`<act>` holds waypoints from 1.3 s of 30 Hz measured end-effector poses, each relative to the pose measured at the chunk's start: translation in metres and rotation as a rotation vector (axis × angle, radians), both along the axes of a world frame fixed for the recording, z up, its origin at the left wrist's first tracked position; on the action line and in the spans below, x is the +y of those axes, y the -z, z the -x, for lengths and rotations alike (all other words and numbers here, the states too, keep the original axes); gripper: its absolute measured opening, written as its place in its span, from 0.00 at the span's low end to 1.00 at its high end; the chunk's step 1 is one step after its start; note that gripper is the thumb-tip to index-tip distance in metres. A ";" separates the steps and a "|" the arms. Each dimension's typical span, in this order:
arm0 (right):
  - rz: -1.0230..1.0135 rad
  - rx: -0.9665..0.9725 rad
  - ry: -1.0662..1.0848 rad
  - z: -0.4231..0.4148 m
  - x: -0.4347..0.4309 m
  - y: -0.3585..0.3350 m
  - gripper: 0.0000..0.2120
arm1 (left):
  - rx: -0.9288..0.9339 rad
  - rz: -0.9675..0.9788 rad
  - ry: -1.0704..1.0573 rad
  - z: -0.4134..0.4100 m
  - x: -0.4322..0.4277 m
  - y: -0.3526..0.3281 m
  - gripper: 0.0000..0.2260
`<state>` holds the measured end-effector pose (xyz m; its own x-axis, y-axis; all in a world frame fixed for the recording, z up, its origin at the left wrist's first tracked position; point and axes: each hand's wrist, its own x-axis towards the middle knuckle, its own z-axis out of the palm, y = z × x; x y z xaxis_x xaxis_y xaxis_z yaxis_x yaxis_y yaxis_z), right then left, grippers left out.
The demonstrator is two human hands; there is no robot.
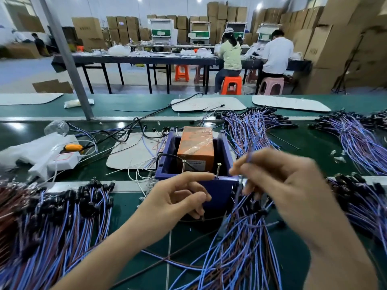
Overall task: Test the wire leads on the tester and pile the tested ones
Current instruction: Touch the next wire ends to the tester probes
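The right hand (293,185), right of centre, pinches a blue wire lead (249,157) between thumb and fingertips, though it is blurred. The left hand (178,197), at centre, stretches its forefinger toward the screws (218,167) on the tester (217,189). Its other fingers are curled, and I cannot tell whether they hold a thin wire end. The lead looks light, limp and springy, so it is best pinched close to its bare tip to steer it onto a screw. More leads lie heaped on the worktop (125,206), with one heap at lower left (62,216) and a loose bunch at lower centre (240,248).
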<state>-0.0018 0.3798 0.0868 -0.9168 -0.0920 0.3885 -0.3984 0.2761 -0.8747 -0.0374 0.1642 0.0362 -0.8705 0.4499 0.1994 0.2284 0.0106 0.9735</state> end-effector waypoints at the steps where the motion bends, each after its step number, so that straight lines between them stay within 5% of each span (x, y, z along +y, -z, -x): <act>1: -0.038 -0.132 -0.020 -0.001 -0.011 -0.003 0.06 | 0.032 -0.037 -0.004 -0.001 0.000 -0.001 0.13; 6: -0.053 -0.452 -0.153 0.025 -0.029 0.019 0.06 | 0.096 -0.091 -0.045 -0.006 0.003 -0.004 0.09; 15: -0.107 -0.571 -0.201 0.036 -0.052 0.040 0.08 | -0.003 0.006 -0.214 0.006 0.006 0.011 0.03; 25: 0.019 -0.686 0.028 0.042 -0.035 0.042 0.08 | -0.309 -0.166 -0.318 0.019 0.003 0.024 0.05; 39: -0.095 -0.762 0.031 0.049 -0.037 0.054 0.14 | -0.328 -0.150 -0.396 0.026 0.004 0.037 0.06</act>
<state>-0.0510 0.3429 0.0324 -0.9308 -0.0637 -0.3600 0.3140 0.3650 -0.8765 -0.0634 0.1680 -0.0006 -0.9953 0.0615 -0.0749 -0.0814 -0.1103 0.9906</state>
